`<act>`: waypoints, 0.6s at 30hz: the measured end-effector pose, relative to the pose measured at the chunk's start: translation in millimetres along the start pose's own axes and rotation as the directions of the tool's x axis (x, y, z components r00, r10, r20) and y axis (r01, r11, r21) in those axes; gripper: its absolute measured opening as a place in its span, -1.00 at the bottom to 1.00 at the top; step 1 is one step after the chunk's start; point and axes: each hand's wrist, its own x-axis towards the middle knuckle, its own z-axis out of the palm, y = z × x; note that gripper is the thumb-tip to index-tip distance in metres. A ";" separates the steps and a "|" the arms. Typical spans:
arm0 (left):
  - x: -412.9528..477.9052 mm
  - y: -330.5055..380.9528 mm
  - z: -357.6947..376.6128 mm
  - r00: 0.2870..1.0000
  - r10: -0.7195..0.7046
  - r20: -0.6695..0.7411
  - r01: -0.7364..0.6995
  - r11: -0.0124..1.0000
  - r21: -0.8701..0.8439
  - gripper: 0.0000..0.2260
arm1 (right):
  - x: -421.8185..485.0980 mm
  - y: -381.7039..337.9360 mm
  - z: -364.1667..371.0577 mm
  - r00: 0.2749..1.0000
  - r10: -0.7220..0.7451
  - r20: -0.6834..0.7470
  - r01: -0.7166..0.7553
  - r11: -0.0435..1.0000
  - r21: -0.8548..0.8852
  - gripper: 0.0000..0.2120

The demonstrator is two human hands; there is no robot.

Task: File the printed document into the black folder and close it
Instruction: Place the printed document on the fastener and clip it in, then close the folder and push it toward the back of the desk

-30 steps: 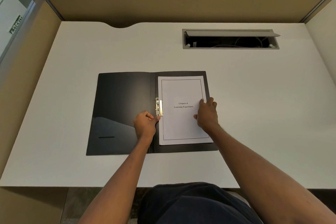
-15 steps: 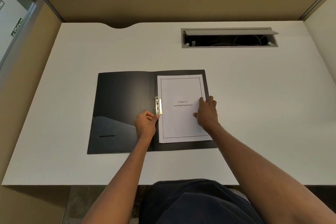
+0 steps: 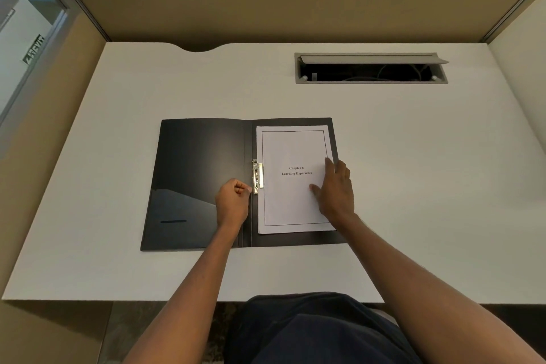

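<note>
Two lines, "Chapter 6 Learning Experience", were printed on the white paper document (image 3: 292,183), pressed flat by the spread right hand (image 3: 335,190) in the open black plastic folder (image 3: 201,180); the silver metal clip (image 3: 257,176) was pinched by the curled left hand (image 3: 233,201).

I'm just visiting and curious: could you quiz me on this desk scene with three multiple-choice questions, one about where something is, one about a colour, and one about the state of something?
1. Where does the printed document lie?
A. On the right half of the folder
B. On the left half of the folder
C. On the bare desk

2. What colour is the folder?
A. Blue
B. Black
C. Red

3. What state is the folder in?
A. Closed
B. Standing upright
C. Open flat

Answers:
1. A, the page covers the right panel beside the metal clip.
2. B, both panels are black against the white desk.
3. C, both panels lie spread out, the left hand at the clip and the right hand flat on the page.
</note>
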 end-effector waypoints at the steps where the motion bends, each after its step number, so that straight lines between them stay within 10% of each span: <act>1: 1.3 -0.7 -4.3 1.000 0.016 -0.011 -0.016 1.000 0.013 -0.91 | -3.6 -3.4 1.3 0.999 -0.024 -0.023 0.023 1.000 -0.008 -0.27; 12: 39.1 -29.2 -80.8 0.948 0.076 -0.310 0.027 0.949 0.313 -0.77 | -65.1 -52.5 40.3 0.942 -0.299 0.152 0.309 0.950 -0.051 -0.28; 18: 67.9 -43.9 -123.2 0.945 -0.208 -0.250 0.294 0.877 0.381 -0.46 | -92.3 -46.2 59.5 0.907 -0.313 0.284 0.379 0.898 -0.222 -0.32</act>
